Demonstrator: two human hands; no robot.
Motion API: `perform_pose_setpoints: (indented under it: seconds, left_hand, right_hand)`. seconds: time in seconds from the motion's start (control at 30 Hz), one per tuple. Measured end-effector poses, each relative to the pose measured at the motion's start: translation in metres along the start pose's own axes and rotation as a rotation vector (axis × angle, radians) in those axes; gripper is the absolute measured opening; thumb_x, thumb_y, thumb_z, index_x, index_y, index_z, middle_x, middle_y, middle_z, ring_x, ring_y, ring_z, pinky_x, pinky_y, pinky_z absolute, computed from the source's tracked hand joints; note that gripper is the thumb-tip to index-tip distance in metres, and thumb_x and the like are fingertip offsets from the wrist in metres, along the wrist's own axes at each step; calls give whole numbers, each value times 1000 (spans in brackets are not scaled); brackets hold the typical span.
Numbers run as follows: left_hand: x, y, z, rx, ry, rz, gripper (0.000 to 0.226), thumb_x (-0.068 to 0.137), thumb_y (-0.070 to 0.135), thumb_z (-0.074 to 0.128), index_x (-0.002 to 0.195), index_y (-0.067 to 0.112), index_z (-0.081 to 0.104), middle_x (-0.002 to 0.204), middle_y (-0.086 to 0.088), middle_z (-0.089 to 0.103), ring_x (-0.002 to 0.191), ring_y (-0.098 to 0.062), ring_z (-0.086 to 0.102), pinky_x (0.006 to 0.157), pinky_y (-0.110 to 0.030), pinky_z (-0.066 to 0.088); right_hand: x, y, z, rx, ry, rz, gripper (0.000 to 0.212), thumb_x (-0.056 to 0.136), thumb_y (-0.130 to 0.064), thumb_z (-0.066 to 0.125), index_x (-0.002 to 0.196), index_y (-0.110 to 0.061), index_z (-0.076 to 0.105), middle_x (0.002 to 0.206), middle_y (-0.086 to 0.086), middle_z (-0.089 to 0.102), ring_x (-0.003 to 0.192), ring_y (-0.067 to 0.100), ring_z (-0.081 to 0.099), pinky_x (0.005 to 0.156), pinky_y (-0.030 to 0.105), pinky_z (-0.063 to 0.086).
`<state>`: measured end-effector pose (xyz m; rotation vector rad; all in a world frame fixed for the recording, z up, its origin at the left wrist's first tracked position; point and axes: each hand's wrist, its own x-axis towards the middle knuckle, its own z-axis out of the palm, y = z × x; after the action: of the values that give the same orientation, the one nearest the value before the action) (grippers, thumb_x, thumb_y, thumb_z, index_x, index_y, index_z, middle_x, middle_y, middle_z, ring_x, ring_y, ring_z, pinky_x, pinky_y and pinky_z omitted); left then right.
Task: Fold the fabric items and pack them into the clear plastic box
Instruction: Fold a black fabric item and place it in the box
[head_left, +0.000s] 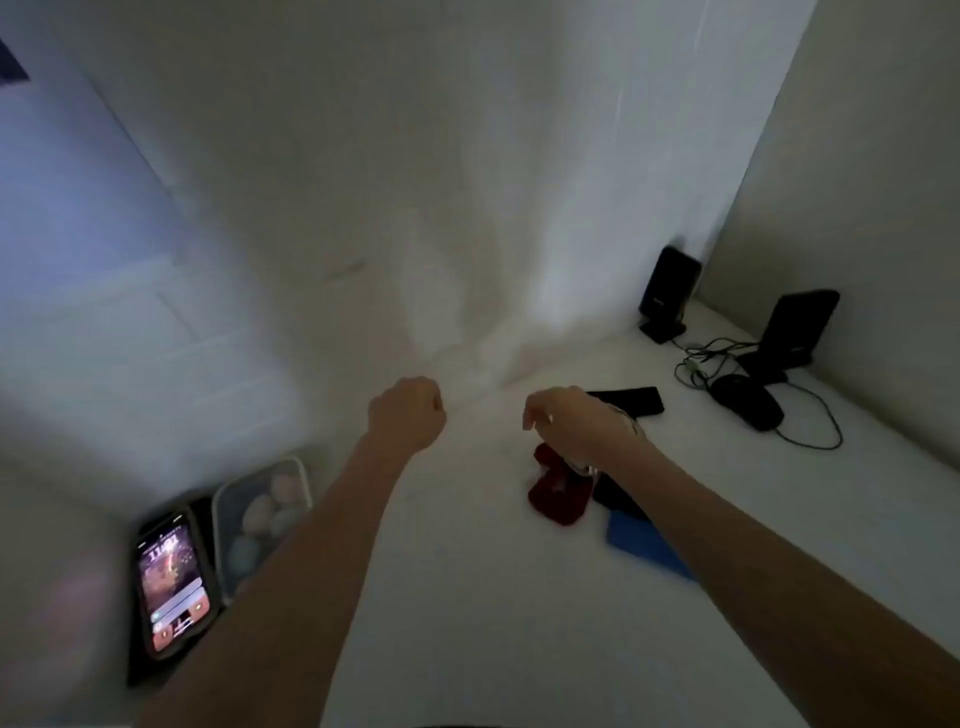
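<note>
Above white tabletop (467, 597), left hand (408, 410) fisted, right hand (571, 423) fingers loosely curled, crumpled red cloth (558, 493) below.

Both bare forearms stretched forward, left hand (408, 411) curled in a fist, right hand (576, 420) bent downward, fingers curled

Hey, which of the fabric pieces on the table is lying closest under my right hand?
The red fabric piece, just below your right hand. The blue one lies nearer you under the forearm; the black one lies beyond the hand.
</note>
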<state>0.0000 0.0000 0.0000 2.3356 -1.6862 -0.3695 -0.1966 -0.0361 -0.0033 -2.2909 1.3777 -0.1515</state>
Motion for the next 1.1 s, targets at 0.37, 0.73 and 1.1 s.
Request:
perform_pose_setpoints:
  seconds: [0.37, 0.73, 1.1]
  left_hand:
    - [-5, -29, 128, -105, 202, 61, 20, 81, 13, 55, 98, 14, 65, 105, -8, 58, 99, -27, 55, 78, -38, 48]
    - [-21, -38, 153, -121, 315, 236, 20, 87, 25, 53, 98, 11, 62, 111, -8, 44, 88, -25, 59, 74, -38, 50]
    - [-85, -45, 173, -76, 608, 331, 35, 87, 32, 37, 76, 11, 63, 131, 5, 60, 87, -23, 69, 68, -29, 47]
  right_hand:
    - [28, 30, 136, -17, 320, -184, 24, 78, -12, 41, 80, -16, 64, 72, 2, 66, 85, 29, 58, 73, 38, 42]
    - [25, 37, 186, 97, 754, -249, 22, 75, -11, 35, 59, -9, 51, 51, 5, 52, 67, 27, 50, 64, 38, 41]
    - [-38, 43, 196, 128, 899, -357, 27, 86, -15, 34, 95, -4, 57, 89, 12, 61, 85, 23, 53, 73, 37, 45]
